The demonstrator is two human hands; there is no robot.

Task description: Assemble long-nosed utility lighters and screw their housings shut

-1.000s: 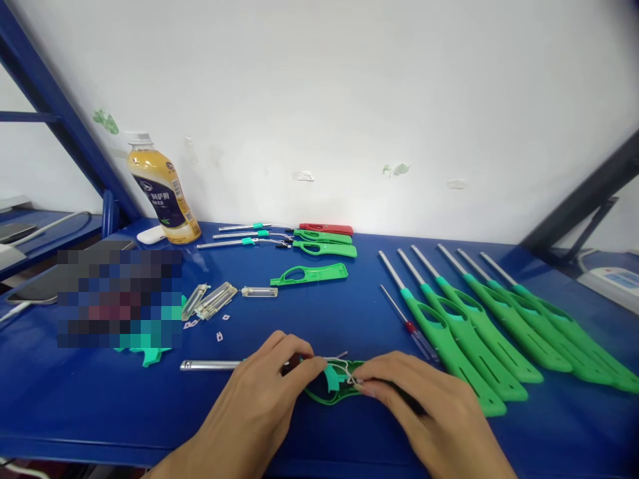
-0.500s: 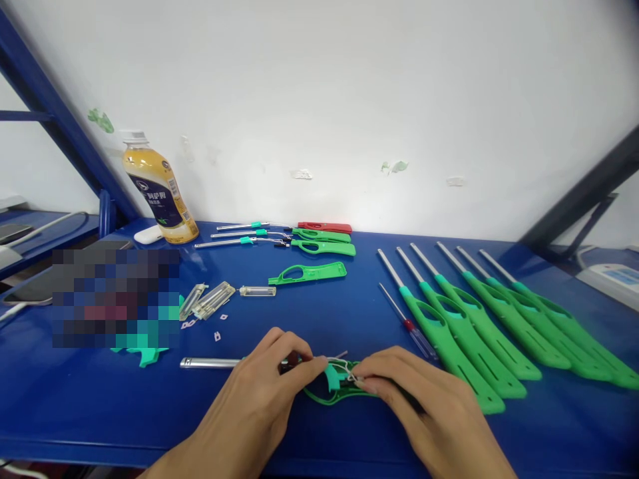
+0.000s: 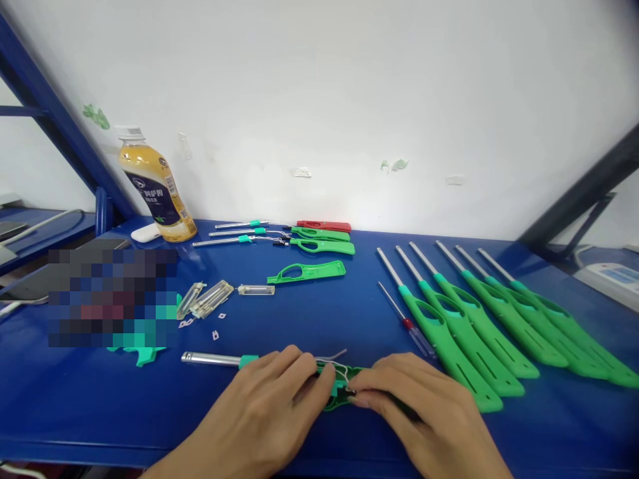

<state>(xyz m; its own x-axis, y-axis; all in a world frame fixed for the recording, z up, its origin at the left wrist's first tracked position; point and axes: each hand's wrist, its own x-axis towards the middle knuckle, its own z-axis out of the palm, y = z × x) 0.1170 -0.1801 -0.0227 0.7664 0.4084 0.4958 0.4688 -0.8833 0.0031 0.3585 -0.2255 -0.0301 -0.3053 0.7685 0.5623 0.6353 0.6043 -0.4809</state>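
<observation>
A long-nosed stick lighter lies opened up at the table's front, its metal tube (image 3: pixel 212 359) pointing left. My left hand (image 3: pixel 272 406) is closed over its middle, fingers pressed on the green half-shell (image 3: pixel 360 370) and the inner parts. Between the hands show a teal trigger (image 3: pixel 339 386) and a thin white wire (image 3: pixel 344 369). My right hand (image 3: pixel 422 402) pinches a small dark part beside the wire, inside the shell's handle end. Both palms hide much of the shell.
Several assembled green lighters (image 3: pixel 449 346) lie at right beside a screwdriver (image 3: pixel 419 336). At the back are a loose green shell (image 3: pixel 314 271) and unassembled lighter parts (image 3: pixel 322 246). Clear fuel tanks (image 3: pixel 212 299), teal pieces (image 3: pixel 142 349) and a yellow bottle (image 3: pixel 157 189) stand left.
My left hand has shifted right and down along the lighter, uncovering the teal collar by the tube. Its fingers now press near the trigger, which sits lower in the shell. My right hand barely moved.
</observation>
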